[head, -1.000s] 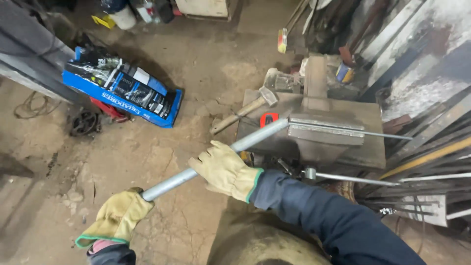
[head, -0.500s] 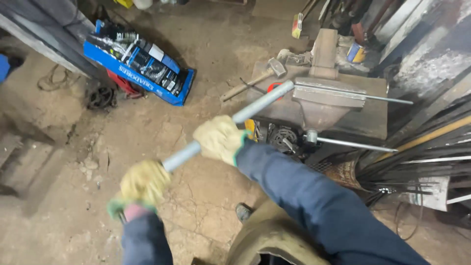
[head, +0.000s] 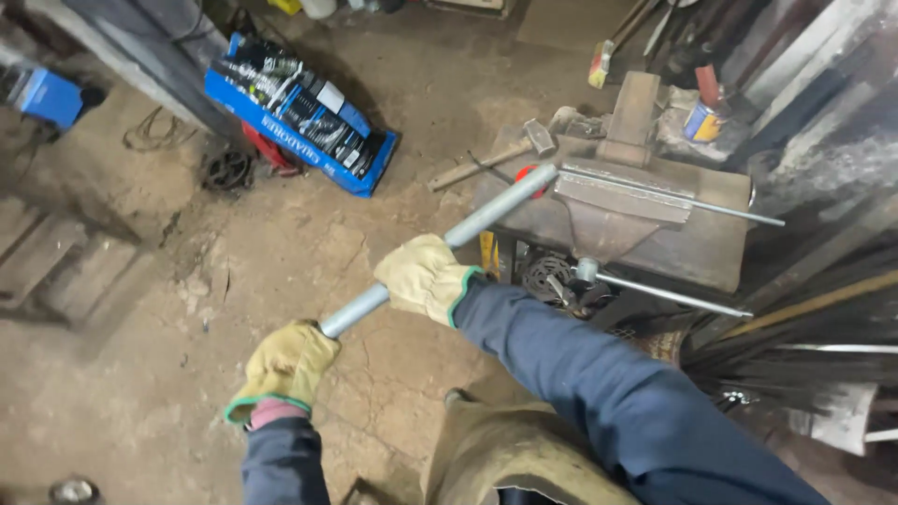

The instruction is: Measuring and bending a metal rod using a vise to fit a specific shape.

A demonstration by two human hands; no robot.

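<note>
Long grey steel pipe (head: 468, 227) slants from vise on grey metal bench (head: 655, 234) down toward person. Right gloved hand (head: 426, 278) wraps mid-pipe; left gloved hand (head: 285, 365) closes on near end, hands spread for leverage. Far end probably clamped, view unclear. Wooden-handled hammer (head: 496, 159) lies beside.

Long grey steel pipe (head: 486, 217): round, smooth, dull galvanised finish
Pose: slanted, its near end low at lower left, its far end higher at upper right
Far end: at the jaws of the grey metal bench vise (head: 625, 201), beside a red part
Near end: gripped by two gloved hands, well apart along its length
</note>
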